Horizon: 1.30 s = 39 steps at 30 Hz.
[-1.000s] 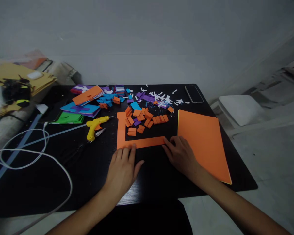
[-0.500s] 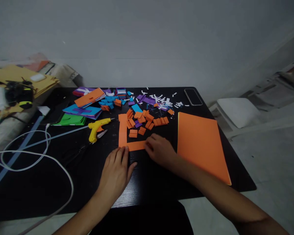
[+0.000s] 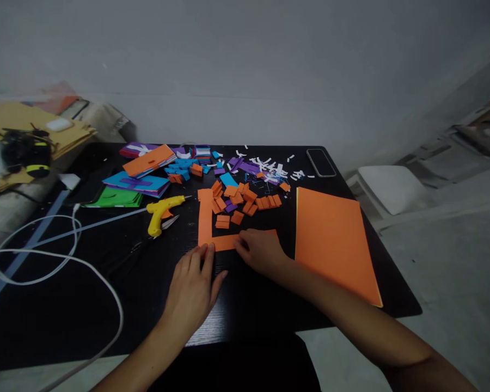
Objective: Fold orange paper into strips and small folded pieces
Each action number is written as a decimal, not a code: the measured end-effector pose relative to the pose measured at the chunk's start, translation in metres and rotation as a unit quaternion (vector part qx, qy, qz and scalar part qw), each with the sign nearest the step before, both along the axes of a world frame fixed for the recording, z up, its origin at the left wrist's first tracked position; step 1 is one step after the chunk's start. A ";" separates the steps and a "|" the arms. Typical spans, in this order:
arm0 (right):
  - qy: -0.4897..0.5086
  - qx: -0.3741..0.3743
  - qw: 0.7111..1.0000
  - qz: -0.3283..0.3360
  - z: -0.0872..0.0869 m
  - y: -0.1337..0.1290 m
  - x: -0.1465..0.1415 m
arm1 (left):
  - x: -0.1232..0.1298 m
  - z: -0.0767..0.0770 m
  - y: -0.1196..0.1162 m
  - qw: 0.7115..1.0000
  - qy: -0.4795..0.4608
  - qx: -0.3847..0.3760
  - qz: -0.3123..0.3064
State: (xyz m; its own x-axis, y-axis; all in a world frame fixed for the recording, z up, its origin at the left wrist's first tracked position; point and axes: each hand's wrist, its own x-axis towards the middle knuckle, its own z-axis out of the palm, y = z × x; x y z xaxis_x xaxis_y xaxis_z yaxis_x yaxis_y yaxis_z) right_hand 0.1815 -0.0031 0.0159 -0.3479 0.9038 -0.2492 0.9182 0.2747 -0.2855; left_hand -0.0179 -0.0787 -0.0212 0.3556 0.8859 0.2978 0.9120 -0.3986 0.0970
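Two orange paper strips meet in an L on the black table: an upright strip (image 3: 204, 220) and a crosswise strip (image 3: 224, 243). My left hand (image 3: 194, 283) lies flat with its fingers stretched out, the tips resting on the corner where the strips meet. Curled over the middle of the crosswise strip is my right hand (image 3: 261, 249), fingers bent and pressed together on the paper; its fingertips are partly hidden. Just beyond the strips lie several small folded orange paper pieces (image 3: 237, 198).
A yellow glue gun (image 3: 160, 212) and scissors (image 3: 169, 222) lie left of the strips, near a white cable (image 3: 102, 277). Orange sheets (image 3: 335, 245) are stacked at right, a phone (image 3: 321, 163) behind them. Folded coloured papers (image 3: 136, 182) and white scraps (image 3: 271, 166) lie at the back.
My right hand has slid slightly left along the crosswise strip, and the strip's right end now shows past it. My left hand stays at the corner.
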 end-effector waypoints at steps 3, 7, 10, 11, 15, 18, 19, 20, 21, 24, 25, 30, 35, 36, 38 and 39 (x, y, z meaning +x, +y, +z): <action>-0.009 0.002 1.000 -0.023 0.000 0.001 0.011 | 0.000 0.000 0.000 1.000 0.001 0.002 0.002; -0.013 0.002 0.999 -0.051 0.000 0.001 0.024 | 0.001 0.002 0.000 1.000 0.010 -0.002 0.007; -0.005 0.005 0.998 -0.068 0.001 0.002 0.035 | 0.001 0.003 0.000 1.000 0.021 -0.003 0.010; -0.001 0.008 0.997 -0.073 0.001 0.002 0.039 | 0.001 0.003 -0.001 1.000 0.023 -0.002 0.009; 0.003 0.012 0.996 -0.088 0.001 0.002 0.058 | 0.001 0.003 -0.001 1.000 0.024 0.002 0.008; -0.006 0.007 0.994 -0.105 0.004 0.001 0.072 | 0.000 0.003 -0.001 1.000 0.026 -0.001 0.008; -0.007 0.004 0.994 -0.112 0.005 0.001 0.076 | 0.000 0.003 -0.001 1.000 0.025 -0.002 0.007; -0.006 0.000 0.993 -0.119 0.006 0.001 0.079 | 0.000 0.003 -0.001 1.000 0.024 -0.003 0.007; -0.004 -0.004 0.992 -0.127 0.008 0.001 0.082 | 0.001 0.003 -0.001 1.000 0.023 -0.004 0.007; -0.002 -0.008 0.990 -0.143 0.010 0.002 0.088 | 0.001 0.003 0.000 1.000 0.024 -0.004 0.005; -0.004 -0.008 0.989 -0.145 0.010 0.002 0.089 | 0.001 0.004 0.000 1.000 0.025 -0.003 0.004; 0.007 0.018 0.989 -0.146 0.006 0.000 0.091 | -0.001 0.012 0.002 1.000 0.016 -0.011 -0.009; 0.079 0.083 0.987 -0.112 0.005 -0.004 0.075 | 0.005 0.033 0.017 0.998 -0.047 -0.034 -0.011; 0.095 0.077 0.988 -0.091 0.004 -0.004 0.068 | 0.010 0.036 0.024 0.996 -0.064 -0.056 -0.019; 0.118 0.047 0.991 -0.049 0.003 -0.005 0.054 | 0.020 0.040 0.039 0.986 -0.094 -0.130 -0.038; 0.122 0.027 0.992 -0.031 0.002 -0.005 0.047 | 0.027 0.041 0.047 0.980 -0.099 -0.167 -0.040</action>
State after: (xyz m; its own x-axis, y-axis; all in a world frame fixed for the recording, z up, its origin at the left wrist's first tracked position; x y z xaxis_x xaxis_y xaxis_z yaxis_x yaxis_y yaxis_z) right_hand 0.2288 -0.0084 0.0182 -0.3361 0.9348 -0.1149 0.8388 0.2416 -0.4878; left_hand 0.0087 -0.0318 0.0193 0.3933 0.9171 0.0654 0.8288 -0.3845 0.4066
